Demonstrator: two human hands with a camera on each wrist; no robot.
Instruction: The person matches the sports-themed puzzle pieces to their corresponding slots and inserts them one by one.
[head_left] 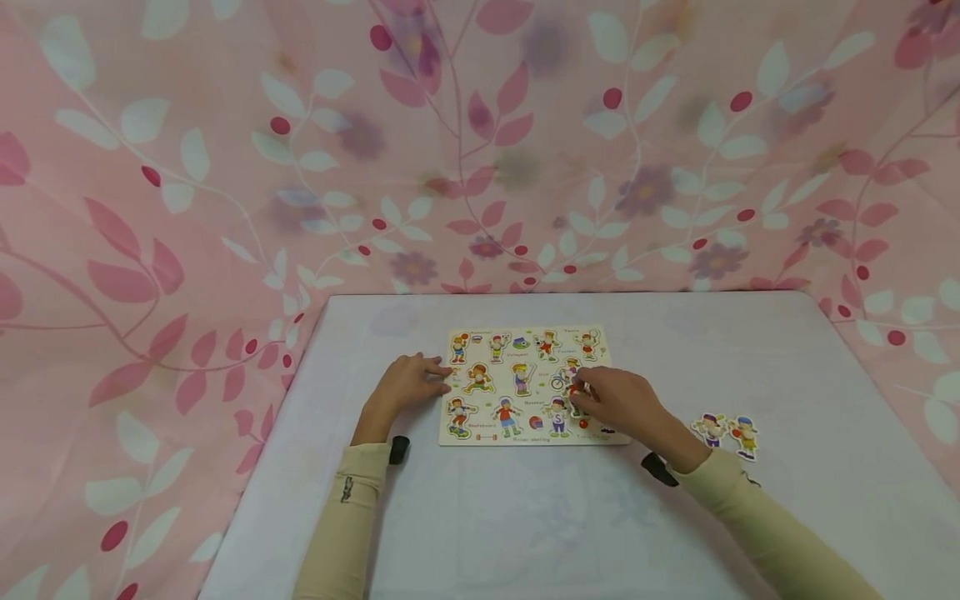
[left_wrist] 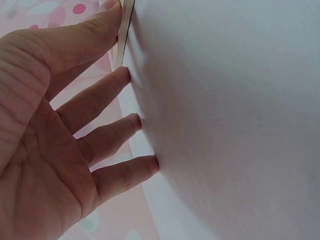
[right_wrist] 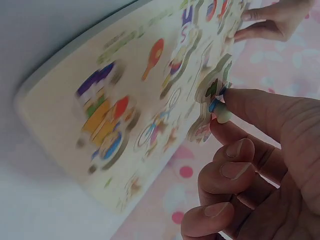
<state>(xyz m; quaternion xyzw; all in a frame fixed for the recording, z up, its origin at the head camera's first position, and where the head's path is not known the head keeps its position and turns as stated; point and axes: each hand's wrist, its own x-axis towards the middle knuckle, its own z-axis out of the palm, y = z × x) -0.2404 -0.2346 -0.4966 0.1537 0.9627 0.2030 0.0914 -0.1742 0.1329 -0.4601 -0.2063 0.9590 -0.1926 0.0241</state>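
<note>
A person's right hand (head_left: 626, 404) is pinching a figure piece (right_wrist: 212, 97) by its peg, tilting it half out of the puzzle board (head_left: 528, 433) at the board's right-centre. Left hand (head_left: 408, 383) is resting flat-fingered, gripping nothing, at the board's left edge. Approx. two loose pieces (head_left: 726, 433) are lying right of the board; most figures are sitting seated. White table (head_left: 525, 517) is offering room near and right; pink curtain (head_left: 225, 167) is hanging beyond.

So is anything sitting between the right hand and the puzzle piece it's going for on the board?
No, nothing visible is in the way. The right hand already pinches the puzzle piece by its small peg, tilted up off the puzzle board. The left hand rests at the board's left edge, well apart from it.
</note>
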